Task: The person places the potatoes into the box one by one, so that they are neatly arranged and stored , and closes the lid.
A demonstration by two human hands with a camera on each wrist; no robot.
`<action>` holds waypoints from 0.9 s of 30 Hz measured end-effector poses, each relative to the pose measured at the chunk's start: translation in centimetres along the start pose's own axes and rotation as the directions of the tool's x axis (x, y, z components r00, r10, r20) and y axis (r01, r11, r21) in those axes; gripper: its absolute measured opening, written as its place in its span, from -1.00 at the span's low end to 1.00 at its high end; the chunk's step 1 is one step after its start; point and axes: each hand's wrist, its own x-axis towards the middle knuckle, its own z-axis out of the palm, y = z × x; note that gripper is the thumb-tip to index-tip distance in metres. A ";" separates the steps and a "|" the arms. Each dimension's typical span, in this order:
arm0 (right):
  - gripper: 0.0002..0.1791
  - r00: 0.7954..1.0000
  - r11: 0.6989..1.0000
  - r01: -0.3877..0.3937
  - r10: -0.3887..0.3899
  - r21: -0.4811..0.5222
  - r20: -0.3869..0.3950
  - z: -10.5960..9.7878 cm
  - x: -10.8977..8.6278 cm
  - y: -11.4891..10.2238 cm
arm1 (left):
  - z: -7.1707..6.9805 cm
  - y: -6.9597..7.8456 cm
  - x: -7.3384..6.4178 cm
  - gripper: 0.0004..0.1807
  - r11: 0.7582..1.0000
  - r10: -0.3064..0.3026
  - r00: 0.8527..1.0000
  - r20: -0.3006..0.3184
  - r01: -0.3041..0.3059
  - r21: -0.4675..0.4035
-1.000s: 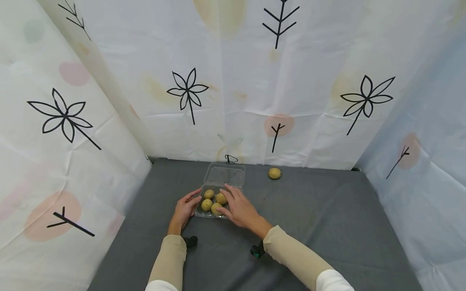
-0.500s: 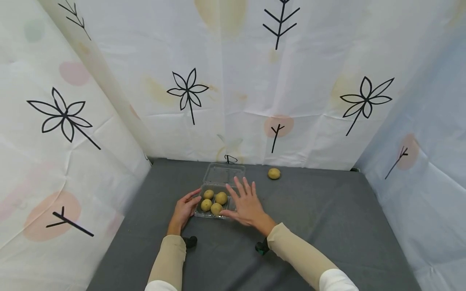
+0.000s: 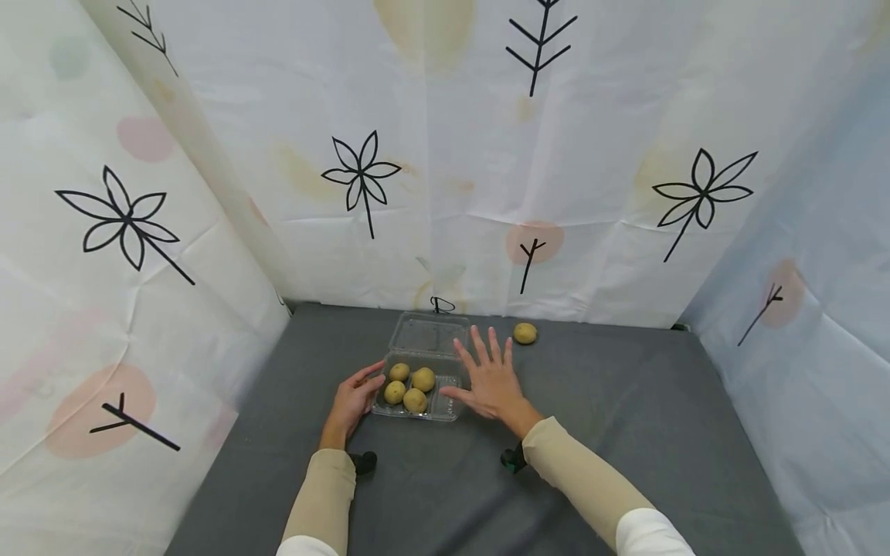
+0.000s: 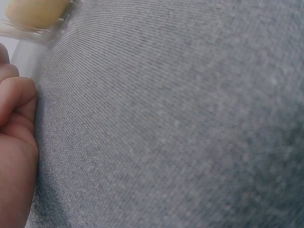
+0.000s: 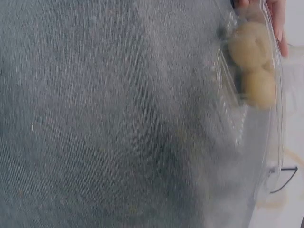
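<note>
A clear plastic clamshell container (image 3: 448, 388) lies on the grey cloth with its lid (image 3: 429, 333) folded back. Several small yellow potatoes (image 3: 422, 378) sit in its left and middle part, while the right end is bare. My left hand (image 3: 353, 401) holds the container's left side, thumb at the rim; in the left wrist view its lower fingers (image 4: 19, 92) are curled. Fingers spread wide and holding nothing, my right hand (image 3: 495, 386) hovers at the container's right edge. The right wrist view shows potatoes (image 5: 249, 45) through the clear wall.
One more potato (image 3: 524, 333) lies alone near the back of the grey table cloth (image 3: 612, 401), right of the lid. White patterned curtains (image 3: 459, 170) enclose the back and both sides.
My right hand has moved off the potatoes to the right and spread its fingers, uncovering the container's right end. The left hand, container and potatoes stay put.
</note>
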 end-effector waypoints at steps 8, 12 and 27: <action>0.08 0.999 0.998 -0.050 0.050 0.025 -0.003 -1.0 0.2 1.6 | -0.1 -0.3 0.4 -0.51 1.000 -0.007 1.000 0.005 0.007 -0.007; 0.07 0.997 0.997 -0.075 0.075 0.031 0.005 -1.3 0.2 2.4 | 0.0 -0.3 0.4 -0.51 1.000 -0.007 1.000 -0.001 0.007 0.000; 0.08 0.992 0.990 -0.120 0.123 0.071 -0.041 -1.2 0.5 5.6 | -0.2 -0.3 0.2 -0.54 1.000 -0.007 1.000 0.013 0.007 -0.023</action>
